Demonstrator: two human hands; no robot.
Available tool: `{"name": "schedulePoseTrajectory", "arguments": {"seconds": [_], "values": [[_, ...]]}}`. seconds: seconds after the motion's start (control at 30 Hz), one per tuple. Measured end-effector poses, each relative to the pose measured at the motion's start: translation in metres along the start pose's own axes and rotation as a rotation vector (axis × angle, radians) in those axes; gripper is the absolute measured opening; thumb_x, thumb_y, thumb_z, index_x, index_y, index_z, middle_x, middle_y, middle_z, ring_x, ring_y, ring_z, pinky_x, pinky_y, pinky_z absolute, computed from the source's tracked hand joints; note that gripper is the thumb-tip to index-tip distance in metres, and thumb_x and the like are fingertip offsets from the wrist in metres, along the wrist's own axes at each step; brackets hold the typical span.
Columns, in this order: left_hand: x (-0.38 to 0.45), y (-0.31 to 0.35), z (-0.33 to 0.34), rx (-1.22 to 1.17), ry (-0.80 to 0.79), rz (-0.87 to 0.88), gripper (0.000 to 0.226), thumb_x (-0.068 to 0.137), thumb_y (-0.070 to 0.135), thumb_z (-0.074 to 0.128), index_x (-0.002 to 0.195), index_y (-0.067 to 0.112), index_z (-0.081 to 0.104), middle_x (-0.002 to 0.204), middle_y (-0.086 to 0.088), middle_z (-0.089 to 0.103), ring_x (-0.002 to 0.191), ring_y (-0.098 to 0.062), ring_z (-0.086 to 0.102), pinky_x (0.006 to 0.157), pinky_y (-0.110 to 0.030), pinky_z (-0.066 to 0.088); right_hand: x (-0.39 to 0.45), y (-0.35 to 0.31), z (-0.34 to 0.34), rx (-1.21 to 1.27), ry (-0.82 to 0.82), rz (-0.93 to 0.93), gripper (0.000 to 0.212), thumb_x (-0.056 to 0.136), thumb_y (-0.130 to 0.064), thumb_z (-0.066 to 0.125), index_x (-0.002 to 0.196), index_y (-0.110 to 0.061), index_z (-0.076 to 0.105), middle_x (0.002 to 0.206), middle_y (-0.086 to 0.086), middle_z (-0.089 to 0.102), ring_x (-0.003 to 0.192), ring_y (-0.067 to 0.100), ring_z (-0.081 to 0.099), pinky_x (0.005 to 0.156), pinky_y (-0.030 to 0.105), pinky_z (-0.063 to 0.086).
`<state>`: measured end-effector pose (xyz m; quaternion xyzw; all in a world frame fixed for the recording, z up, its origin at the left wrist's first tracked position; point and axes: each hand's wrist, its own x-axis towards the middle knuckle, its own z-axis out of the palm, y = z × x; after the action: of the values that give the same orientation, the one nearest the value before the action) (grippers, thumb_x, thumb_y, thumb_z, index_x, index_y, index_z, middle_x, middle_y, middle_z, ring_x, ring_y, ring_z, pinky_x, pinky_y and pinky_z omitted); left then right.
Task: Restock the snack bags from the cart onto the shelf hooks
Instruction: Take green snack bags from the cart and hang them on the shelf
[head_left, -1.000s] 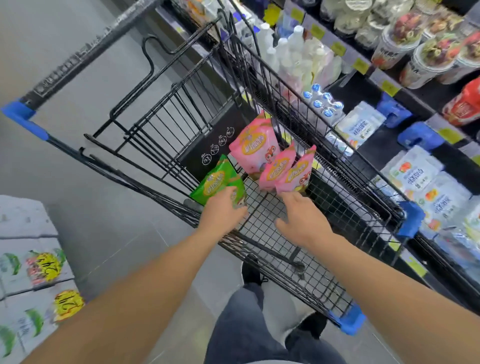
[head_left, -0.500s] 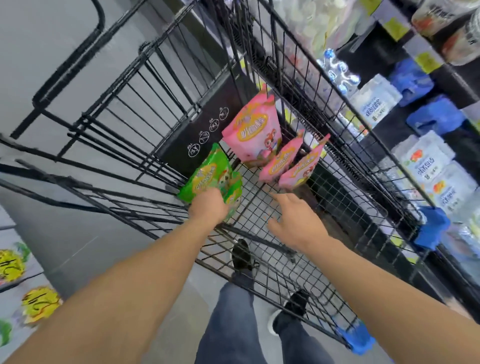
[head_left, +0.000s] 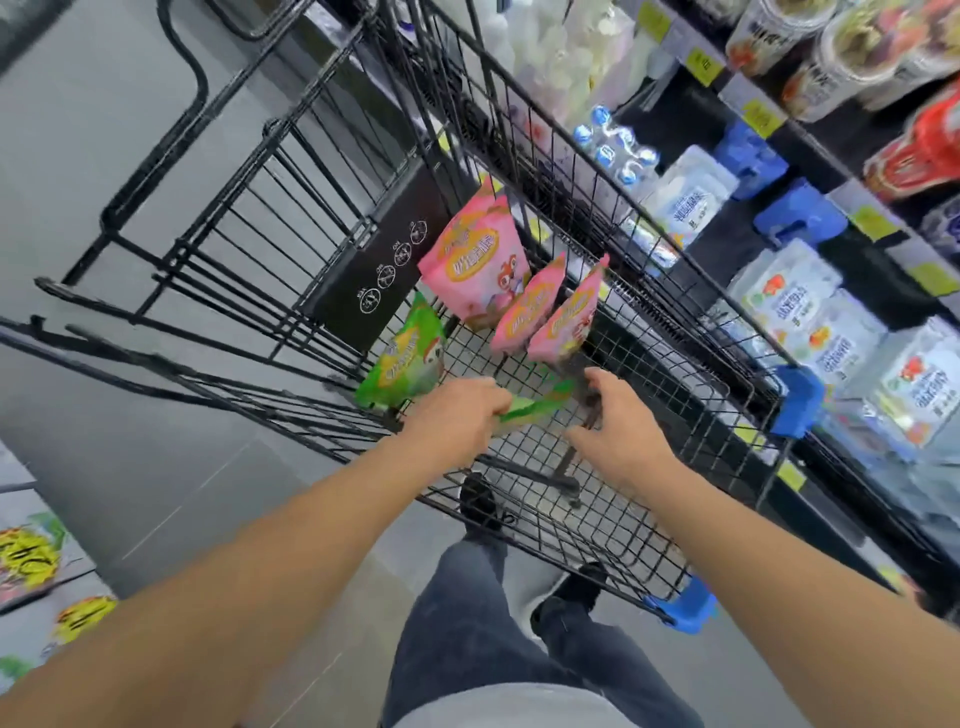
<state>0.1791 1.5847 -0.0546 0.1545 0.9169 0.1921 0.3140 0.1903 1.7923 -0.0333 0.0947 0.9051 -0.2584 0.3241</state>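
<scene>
Two hands inside black wire shopping cart (head_left: 649, 218), left hand (head_left: 457, 418) gripping green snack bag (head_left: 530, 413), right hand (head_left: 618, 434) loosely spread beside it, three pink snack bags (head_left: 519, 291) upright beyond

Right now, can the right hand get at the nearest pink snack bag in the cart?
Probably yes: the right hand hangs open inside the cart, just below the nearest pink bag, with nothing between them.

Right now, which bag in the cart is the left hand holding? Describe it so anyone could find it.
Look into the black wire cart beside the shelves. Near its close end, the left hand grips a green snack bag lying flat. The other green bag stands upright, untouched; the rest are pink.
</scene>
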Motion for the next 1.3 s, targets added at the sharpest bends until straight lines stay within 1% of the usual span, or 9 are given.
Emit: {"name": "schedulePoseTrajectory", "arguments": {"seconds": [0.07, 0.17, 0.3, 0.57, 0.67, 0.77, 0.93, 1.07, 1.3], "values": [[-0.011, 0.012, -0.006, -0.022, 0.036, 0.140, 0.013, 0.090, 0.011, 0.053, 0.088, 0.023, 0.056, 0.091, 0.004, 0.051, 0.093, -0.024, 0.054, 0.074, -0.041, 0.049, -0.011, 0.010, -0.007, 0.109, 0.039, -0.006, 0.077, 0.082, -0.020, 0.074, 0.149, -0.024, 0.037, 0.141, -0.003, 0.048, 0.127, 0.015, 0.050, 0.106, 0.029, 0.041], [-0.027, 0.035, -0.017, -0.138, 0.174, 0.305, 0.010, 0.090, 0.006, 0.055, 0.090, 0.013, 0.062, 0.090, 0.002, 0.056, 0.092, -0.024, 0.053, 0.081, -0.039, 0.042, -0.033, 0.024, -0.021, 0.191, 0.087, -0.054, 0.041, 0.083, -0.012, 0.072, 0.118, -0.033, 0.065, 0.114, -0.011, 0.060, 0.105, 0.012, 0.057, 0.088, 0.022, 0.042], [-0.035, 0.053, -0.020, -0.278, 0.366, 0.245, 0.004, 0.088, 0.015, 0.060, 0.089, 0.014, 0.064, 0.090, 0.004, 0.060, 0.089, -0.018, 0.055, 0.082, -0.042, 0.046, -0.051, 0.034, -0.029, 0.276, 0.107, 0.029, 0.022, 0.091, -0.015, 0.064, 0.095, -0.034, 0.075, 0.085, -0.008, 0.072, 0.075, 0.021, 0.066, 0.066, 0.032, 0.051], [-0.031, 0.104, -0.025, -1.049, 0.397, -0.145, 0.059, 0.077, 0.036, 0.078, 0.127, 0.030, 0.049, 0.131, 0.009, 0.052, 0.121, -0.014, 0.049, 0.100, -0.035, 0.043, -0.107, 0.060, -0.067, 0.741, 0.238, 0.082, 0.014, 0.096, -0.013, 0.060, 0.087, -0.020, 0.069, 0.088, -0.002, 0.073, 0.082, 0.017, 0.070, 0.075, 0.031, 0.056], [-0.026, 0.132, -0.011, -1.257, 0.294, -0.075, 0.027, 0.077, 0.024, 0.076, 0.101, 0.025, 0.064, 0.101, 0.002, 0.068, 0.087, -0.012, 0.061, 0.074, -0.021, 0.051, -0.128, 0.082, -0.082, 1.075, 0.291, 0.117, 0.012, 0.095, -0.009, 0.060, 0.089, -0.012, 0.070, 0.092, 0.008, 0.077, 0.086, 0.029, 0.072, 0.088, 0.049, 0.056], [-0.033, 0.169, 0.001, -1.292, 0.236, -0.037, 0.018, 0.089, 0.000, 0.061, 0.084, 0.017, 0.065, 0.073, 0.007, 0.067, 0.063, -0.007, 0.059, 0.057, -0.018, 0.046, -0.152, 0.099, -0.101, 1.340, 0.336, 0.123, 0.015, 0.097, -0.006, 0.054, 0.092, -0.010, 0.067, 0.090, 0.009, 0.076, 0.079, 0.024, 0.072, 0.078, 0.043, 0.057], [-0.058, 0.242, 0.032, -1.296, 0.047, 0.020, 0.019, 0.096, 0.005, 0.053, 0.086, 0.013, 0.066, 0.067, 0.003, 0.069, 0.055, -0.011, 0.063, 0.050, -0.025, 0.053, -0.204, 0.153, -0.135, 1.533, 0.432, 0.060, 0.017, 0.101, -0.010, 0.049, 0.106, -0.008, 0.064, 0.100, 0.012, 0.074, 0.090, 0.028, 0.071, 0.083, 0.047, 0.056], [-0.077, 0.307, 0.064, -1.278, 0.111, 0.061, 0.024, 0.099, 0.006, 0.050, 0.085, 0.011, 0.068, 0.066, 0.002, 0.069, 0.057, -0.012, 0.061, 0.052, -0.026, 0.052, -0.246, 0.211, -0.144, 1.556, 0.497, 0.059, 0.017, 0.100, -0.015, 0.052, 0.112, -0.008, 0.063, 0.113, 0.015, 0.071, 0.101, 0.032, 0.069, 0.085, 0.049, 0.056], [-0.093, 0.410, 0.096, -1.347, 0.217, 0.094, 0.027, 0.100, 0.007, 0.048, 0.079, 0.013, 0.065, 0.073, -0.003, 0.068, 0.065, -0.017, 0.060, 0.061, -0.031, 0.050, -0.314, 0.310, -0.148, 1.485, 0.523, 0.069, 0.021, 0.098, -0.015, 0.056, 0.118, -0.008, 0.062, 0.109, 0.008, 0.071, 0.086, 0.021, 0.068, 0.064, 0.032, 0.055]]}}
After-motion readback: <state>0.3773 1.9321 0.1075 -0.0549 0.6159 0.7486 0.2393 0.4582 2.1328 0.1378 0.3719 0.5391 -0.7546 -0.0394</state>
